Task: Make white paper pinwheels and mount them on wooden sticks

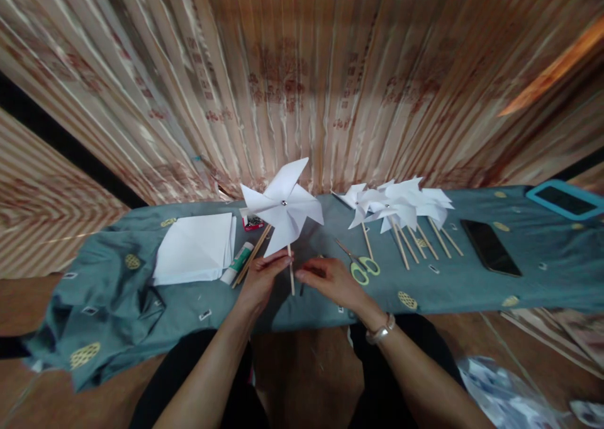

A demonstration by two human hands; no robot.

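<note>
A white paper pinwheel (282,206) with a shiny pin at its centre stands upright on a thin wooden stick. My left hand (264,275) is closed in a pinch on that stick, just below the paper blades. My right hand (333,281) is to the right of the stick, apart from it, its fingers curled together. A small dark piece shows under those fingertips; whether they hold it is unclear. Scissors (361,268) with green handles lie beyond my right hand. Loose wooden sticks (252,256) and a green-and-white glue stick (237,262) are beside my left hand.
A stack of white paper (193,246) lies at left, and a small red box (251,221) of metal pins sits behind the pinwheel. Several finished pinwheels (401,206), a dark phone (491,246) and a blue-framed device (566,199) lie to the right. A curtain (292,89) hangs behind the cloth-covered table.
</note>
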